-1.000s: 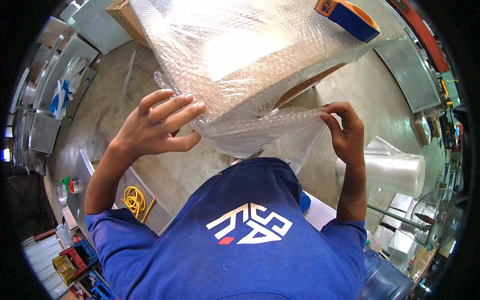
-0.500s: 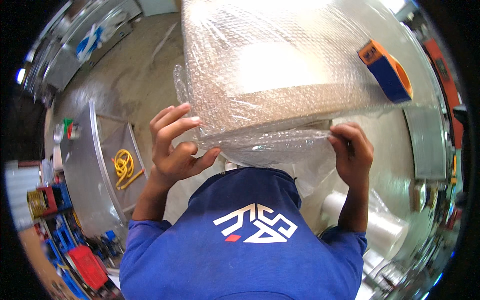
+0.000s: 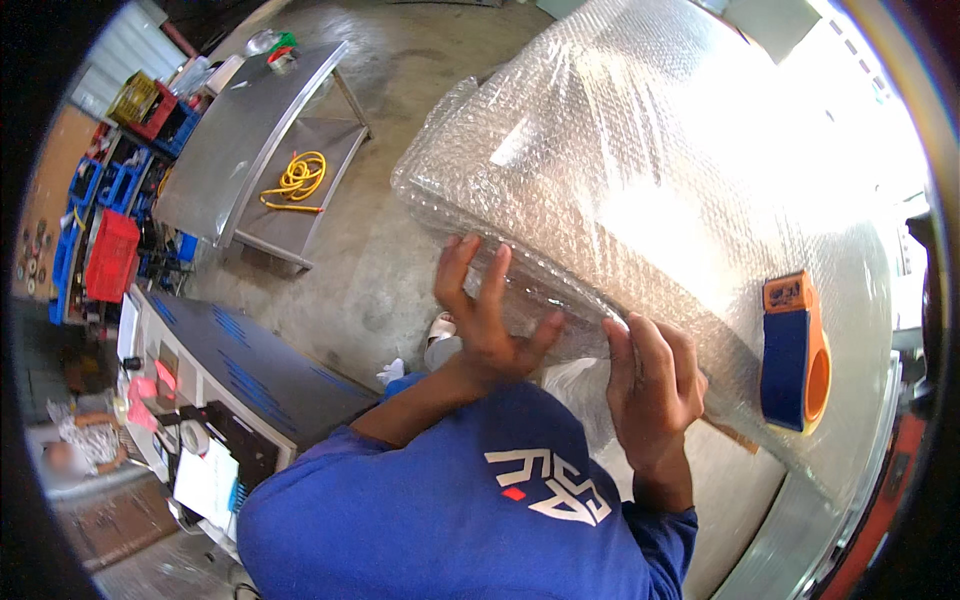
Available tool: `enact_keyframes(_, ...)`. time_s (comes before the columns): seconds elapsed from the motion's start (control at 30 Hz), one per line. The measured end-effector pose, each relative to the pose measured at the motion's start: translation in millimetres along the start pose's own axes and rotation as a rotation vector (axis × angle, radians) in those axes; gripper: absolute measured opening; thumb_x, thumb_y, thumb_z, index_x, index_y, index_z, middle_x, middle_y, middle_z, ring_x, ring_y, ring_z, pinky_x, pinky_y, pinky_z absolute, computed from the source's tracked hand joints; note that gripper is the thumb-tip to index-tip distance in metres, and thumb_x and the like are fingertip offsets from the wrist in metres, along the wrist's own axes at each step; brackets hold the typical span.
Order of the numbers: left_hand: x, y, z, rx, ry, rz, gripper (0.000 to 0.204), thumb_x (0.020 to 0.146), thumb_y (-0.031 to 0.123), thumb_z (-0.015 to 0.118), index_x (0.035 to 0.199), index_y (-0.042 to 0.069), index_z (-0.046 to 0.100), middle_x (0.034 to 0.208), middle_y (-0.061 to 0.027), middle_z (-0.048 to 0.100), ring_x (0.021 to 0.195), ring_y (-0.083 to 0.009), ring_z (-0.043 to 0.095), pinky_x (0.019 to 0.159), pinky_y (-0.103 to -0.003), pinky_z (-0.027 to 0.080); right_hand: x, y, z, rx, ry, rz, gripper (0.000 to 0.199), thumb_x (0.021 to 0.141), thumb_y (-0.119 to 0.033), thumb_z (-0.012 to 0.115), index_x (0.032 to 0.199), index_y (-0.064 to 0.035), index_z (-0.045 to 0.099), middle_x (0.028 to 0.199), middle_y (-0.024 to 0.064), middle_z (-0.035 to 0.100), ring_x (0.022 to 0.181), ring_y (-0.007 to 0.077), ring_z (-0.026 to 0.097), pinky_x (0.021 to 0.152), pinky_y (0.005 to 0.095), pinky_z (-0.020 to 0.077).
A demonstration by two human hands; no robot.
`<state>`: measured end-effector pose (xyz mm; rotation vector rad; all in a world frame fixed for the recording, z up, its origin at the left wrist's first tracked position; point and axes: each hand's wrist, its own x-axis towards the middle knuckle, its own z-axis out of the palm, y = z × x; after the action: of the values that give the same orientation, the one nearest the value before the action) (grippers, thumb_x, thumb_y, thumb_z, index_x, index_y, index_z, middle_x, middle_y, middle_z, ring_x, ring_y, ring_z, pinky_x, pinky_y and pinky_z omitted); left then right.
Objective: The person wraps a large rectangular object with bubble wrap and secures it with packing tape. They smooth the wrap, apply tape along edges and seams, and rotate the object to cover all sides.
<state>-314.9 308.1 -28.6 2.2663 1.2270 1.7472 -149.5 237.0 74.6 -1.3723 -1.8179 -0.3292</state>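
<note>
At near edge, left hand [image 3: 490, 338]: fingers spread, tips touching bubble wrap [image 3: 590, 200]
Right hand [image 3: 655, 395]: fingers nearly closed, pinching fold
Wrap position: against left tips, between right thumb and fingers

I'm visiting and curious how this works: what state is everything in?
Bubble wrap: spread out, loose along its near edge
Tape dispenser: resting on the wrap
Yellow hose: coiled on the metal table's lower shelf
Left hand: open, spread at the wrap's edge
Right hand: closed, pinching that edge
</note>
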Motion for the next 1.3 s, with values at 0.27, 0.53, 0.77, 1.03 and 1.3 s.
enact_keyframes(0.27, -11.3, 30.1, 42.1, 0.061, -0.094, -0.021, 0.12, 0.09, 0.065, 0.058, 0.153, -0.007, -0.015, 0.154, -0.0433, -0.016, 0.143, -0.0612, -0.012, 0.114, -0.067, 0.0, -5.1, -2.1, 0.1, 0.029, 0.025, 0.149, 0.02, 0.079, -0.002, 0.082, 0.096, -0.0024, 0.07, 0.086, 0.0101, 0.068, 0.068, 0.018, 0.066, 0.059, 0.0288, 0.0523)
enact_keyframes(0.53, -49.2, -35.0, 43.6, -0.265, -0.004, -0.466, 0.111, 0.094, 0.057, 0.053, 0.15, -0.013, -0.011, 0.158, -0.0389, -0.007, 0.148, -0.0519, -0.002, 0.12, -0.054, 0.002, 2.7, -6.9, -2.3, 0.028, -0.006, 0.205, 0.02, 0.079, 0.0, 0.081, 0.096, -0.0011, 0.069, 0.084, 0.0144, 0.068, 0.072, 0.0224, 0.068, 0.062, 0.031, 0.0542)
enact_keyframes(0.77, -77.3, -36.4, 54.9, -0.34, -0.416, -0.585, 0.101, 0.089, 0.038, 0.065, 0.152, -0.014, 0.005, 0.159, -0.0354, 0.004, 0.147, -0.0527, 0.004, 0.121, -0.052, 0.007, 0.1, -11.9, -3.4, 0.025, -0.013, 0.264, 0.016, 0.08, 0.0, 0.08, 0.092, -0.0005, 0.07, 0.085, 0.012, 0.068, 0.072, 0.0203, 0.068, 0.061, 0.0298, 0.0536)
enact_keyframes(1.03, 4.3, -23.5, -13.3, 0.053, 0.044, -0.115, 0.1, 0.095, 0.05, 0.057, 0.154, -0.01, 0.003, 0.161, -0.0342, -0.002, 0.148, -0.054, -0.002, 0.118, -0.062, 0.004, -3.2, -10.0, -6.3, 0.016, -0.021, 0.279, 0.016, 0.081, 0.0, 0.08, 0.093, 0.0008, 0.069, 0.086, 0.0135, 0.069, 0.075, 0.0205, 0.07, 0.063, 0.0305, 0.0556)
enact_keyframes(1.3, -3.0, 35.3, 59.9, -0.067, 0.026, -0.02, 0.11, 0.097, 0.063, 0.042, 0.146, -0.019, -0.011, 0.145, -0.0528, -0.019, 0.137, -0.0688, -0.017, 0.109, -0.075, -0.004, -9.5, -4.0, -4.1, 0.074, 0.014, 0.159, 0.015, 0.082, 0.002, 0.077, 0.094, -0.0001, 0.069, 0.09, 0.0123, 0.069, 0.075, 0.0204, 0.067, 0.065, 0.0301, 0.0532)
